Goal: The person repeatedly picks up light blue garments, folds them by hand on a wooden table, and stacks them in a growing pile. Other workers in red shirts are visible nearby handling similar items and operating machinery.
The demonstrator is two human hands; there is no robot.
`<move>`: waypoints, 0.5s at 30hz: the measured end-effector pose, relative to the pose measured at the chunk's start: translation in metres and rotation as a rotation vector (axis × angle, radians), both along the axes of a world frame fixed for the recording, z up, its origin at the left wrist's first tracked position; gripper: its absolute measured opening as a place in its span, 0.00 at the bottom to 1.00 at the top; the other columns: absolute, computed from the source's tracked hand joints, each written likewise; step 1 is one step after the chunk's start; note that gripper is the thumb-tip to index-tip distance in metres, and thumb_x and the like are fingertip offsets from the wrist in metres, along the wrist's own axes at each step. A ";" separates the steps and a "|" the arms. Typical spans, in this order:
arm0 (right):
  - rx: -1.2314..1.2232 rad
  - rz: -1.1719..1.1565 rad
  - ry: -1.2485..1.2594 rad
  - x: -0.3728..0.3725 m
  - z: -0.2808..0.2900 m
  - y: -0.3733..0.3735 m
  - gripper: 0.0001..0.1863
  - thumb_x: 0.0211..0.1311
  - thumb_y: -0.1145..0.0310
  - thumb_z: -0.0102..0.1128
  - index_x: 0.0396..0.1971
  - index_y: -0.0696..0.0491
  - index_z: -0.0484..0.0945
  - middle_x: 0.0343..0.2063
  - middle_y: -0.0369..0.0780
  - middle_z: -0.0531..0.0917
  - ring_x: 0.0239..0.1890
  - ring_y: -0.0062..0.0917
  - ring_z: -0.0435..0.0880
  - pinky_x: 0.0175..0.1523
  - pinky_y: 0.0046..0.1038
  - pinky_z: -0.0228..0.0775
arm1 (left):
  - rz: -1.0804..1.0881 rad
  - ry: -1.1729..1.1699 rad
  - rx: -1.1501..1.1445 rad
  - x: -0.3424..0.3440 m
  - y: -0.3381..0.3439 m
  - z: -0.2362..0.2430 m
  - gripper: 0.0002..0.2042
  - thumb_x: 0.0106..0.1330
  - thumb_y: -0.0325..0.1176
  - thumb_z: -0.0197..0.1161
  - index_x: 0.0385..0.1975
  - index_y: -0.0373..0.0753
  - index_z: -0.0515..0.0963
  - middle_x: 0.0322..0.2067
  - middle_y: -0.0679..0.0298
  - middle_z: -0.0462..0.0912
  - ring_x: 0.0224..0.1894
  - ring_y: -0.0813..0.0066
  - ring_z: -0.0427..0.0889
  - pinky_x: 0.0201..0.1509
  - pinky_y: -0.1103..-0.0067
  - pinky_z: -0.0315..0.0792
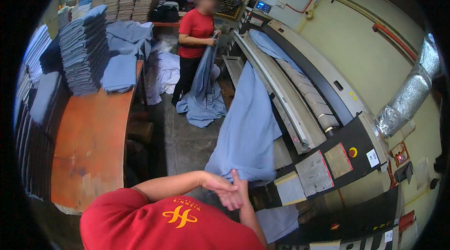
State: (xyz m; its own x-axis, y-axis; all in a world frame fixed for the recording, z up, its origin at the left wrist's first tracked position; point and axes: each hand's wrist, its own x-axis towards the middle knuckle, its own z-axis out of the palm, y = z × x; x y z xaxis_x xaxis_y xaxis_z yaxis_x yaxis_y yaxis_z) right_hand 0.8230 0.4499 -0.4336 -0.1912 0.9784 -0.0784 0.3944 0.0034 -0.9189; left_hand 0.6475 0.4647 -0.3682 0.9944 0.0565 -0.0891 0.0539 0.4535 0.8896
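A long light-blue sheet (246, 123) hangs from the roller ironing machine (300, 95) and slopes down toward me, its near end bunched. At that near edge is my right hand (240, 185), its thumb on the cloth and its other fingers mostly hidden. My left hand (220, 186) crosses over to my right wrist, fingers stretched and apart, with no cloth visible in it. Across the aisle a person in a red shirt (194, 27) holds up another blue sheet (202, 95), whose lower part lies heaped on the floor.
An orange-topped table (91, 132) at left carries tall stacks of folded blue cloth (84, 48). White linen (165, 71) is piled behind it. Foil ducting (408, 90) runs down the right wall. A blue cloth (276, 223) lies low beside my right forearm.
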 end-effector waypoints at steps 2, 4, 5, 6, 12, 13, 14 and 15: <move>-0.159 -0.263 0.572 -0.002 0.030 -0.003 0.26 0.65 0.63 0.58 0.57 0.61 0.67 0.52 0.44 0.76 0.55 0.31 0.74 0.58 0.31 0.65 | 0.028 -0.088 -0.330 -0.006 -0.011 -0.028 0.43 0.61 0.66 0.50 0.65 0.34 0.57 0.61 0.50 0.66 0.63 0.55 0.66 0.65 0.63 0.61; -0.078 -0.081 0.996 -0.004 0.052 -0.017 0.22 0.67 0.70 0.53 0.59 0.59 0.64 0.57 0.41 0.71 0.58 0.29 0.71 0.63 0.33 0.62 | 0.324 -0.406 -0.683 -0.007 -0.019 -0.054 0.48 0.58 0.71 0.47 0.64 0.31 0.57 0.63 0.48 0.64 0.65 0.51 0.64 0.67 0.60 0.58; -0.099 -0.095 0.966 -0.009 0.058 -0.025 0.22 0.68 0.70 0.53 0.59 0.59 0.65 0.57 0.41 0.71 0.58 0.28 0.71 0.62 0.32 0.62 | 0.630 -0.430 -0.837 -0.007 -0.016 -0.065 0.48 0.58 0.71 0.48 0.64 0.30 0.58 0.62 0.48 0.65 0.65 0.53 0.64 0.68 0.60 0.56; -0.091 -0.090 0.971 -0.012 0.062 -0.035 0.22 0.68 0.70 0.53 0.59 0.59 0.65 0.56 0.40 0.72 0.57 0.27 0.71 0.61 0.31 0.62 | 0.802 -0.573 -0.970 -0.010 -0.007 -0.074 0.48 0.58 0.70 0.49 0.63 0.30 0.59 0.61 0.48 0.66 0.65 0.55 0.63 0.69 0.59 0.54; -0.077 -0.297 1.231 0.052 0.071 -0.060 0.21 0.69 0.65 0.49 0.58 0.57 0.66 0.57 0.42 0.72 0.60 0.33 0.70 0.64 0.40 0.61 | 1.491 -0.645 -1.029 -0.096 0.036 -0.109 0.22 0.62 0.40 0.57 0.50 0.29 0.72 0.51 0.48 0.77 0.56 0.50 0.72 0.67 0.56 0.58; -0.091 -0.240 1.329 0.075 0.071 -0.064 0.20 0.71 0.62 0.45 0.58 0.56 0.67 0.57 0.41 0.73 0.59 0.33 0.71 0.64 0.39 0.61 | 1.705 -0.551 -0.956 -0.110 0.034 -0.109 0.18 0.62 0.35 0.57 0.47 0.29 0.73 0.48 0.49 0.79 0.54 0.53 0.75 0.65 0.57 0.63; -0.029 -0.310 1.327 0.095 0.069 -0.064 0.21 0.72 0.60 0.43 0.57 0.56 0.68 0.57 0.41 0.74 0.59 0.33 0.71 0.64 0.38 0.61 | 1.579 -0.568 -0.833 -0.125 0.030 -0.105 0.15 0.62 0.31 0.57 0.46 0.29 0.73 0.47 0.50 0.79 0.52 0.55 0.76 0.64 0.59 0.65; 0.012 -0.377 1.319 0.110 0.063 -0.066 0.21 0.72 0.58 0.43 0.56 0.55 0.69 0.56 0.40 0.75 0.58 0.32 0.72 0.64 0.38 0.61 | 1.520 -0.530 -0.867 -0.135 0.022 -0.098 0.13 0.62 0.27 0.57 0.45 0.30 0.73 0.46 0.50 0.79 0.51 0.57 0.78 0.62 0.60 0.67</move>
State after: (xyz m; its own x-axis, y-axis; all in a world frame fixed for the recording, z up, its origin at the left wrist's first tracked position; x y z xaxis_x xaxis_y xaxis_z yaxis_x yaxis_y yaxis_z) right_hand 0.9326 0.3841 -0.3708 0.1586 0.9866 -0.0389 -0.7854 0.1022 -0.6105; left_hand 0.5129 0.4869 -0.4661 0.0603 0.9487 -0.3105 -0.9743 0.1236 0.1883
